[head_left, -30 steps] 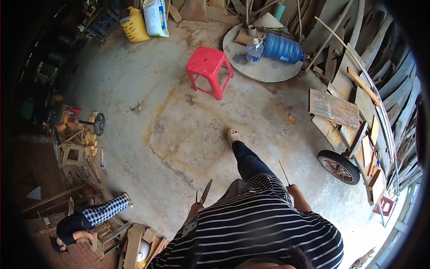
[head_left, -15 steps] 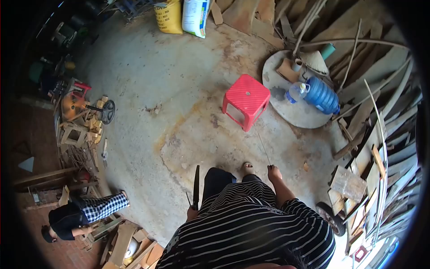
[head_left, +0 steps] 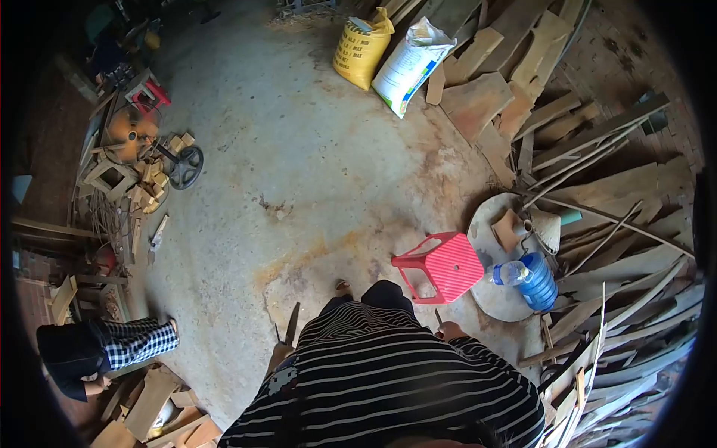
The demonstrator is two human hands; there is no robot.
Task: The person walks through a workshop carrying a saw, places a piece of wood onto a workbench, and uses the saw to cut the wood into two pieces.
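My left hand point(head_left: 281, 352), low beside my body, is closed around a long dark blade-like tool point(head_left: 293, 322). A shorter thin rod point(head_left: 277, 333) sticks up from the same hand; its kind is too small to make out. On the other side, my right hand point(head_left: 449, 331) is closed on a thin rod point(head_left: 438, 317), seen nearly end-on. Just ahead of that hand stands a red plastic stool point(head_left: 455, 267) with a striped seat. The hand appears apart from the stool.
Right of the stool, a round slab point(head_left: 485, 224) bears a blue water jug point(head_left: 539, 282), a clear bottle point(head_left: 510, 273) and a conical hat point(head_left: 547, 230). Wooden boards point(head_left: 478, 104) line the right. Two sacks point(head_left: 364, 52) stand ahead. A fan point(head_left: 133, 134) and a person point(head_left: 97, 347) are at left.
My view has shifted forward and turned, so the stool and slab appear nearer and lower right. Both hands still hold their things; the right hand's rod now looks much shorter.
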